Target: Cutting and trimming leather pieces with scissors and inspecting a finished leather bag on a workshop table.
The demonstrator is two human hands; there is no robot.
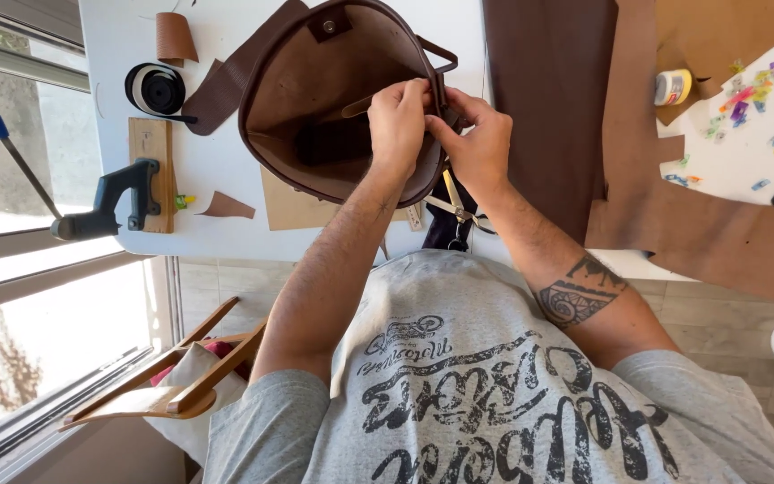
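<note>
Both hands are pinching the rim of the brown leather bag (315, 99), centre-top of frame on the white bench (118, 54): left hand (396, 121), right hand (477, 143). Leather is looking soft, floppy; rim seems the firmest hold.

leather bag (270, 63): dark brown outside, tan lining
desk (118, 36): white
tape roll (156, 90), left of the bag: black with a white band
leather sheets (674, 215), right of the bag: dark brown and tan
clips (750, 94), far right of the bag: pink, blue, yellow, mixed
</note>
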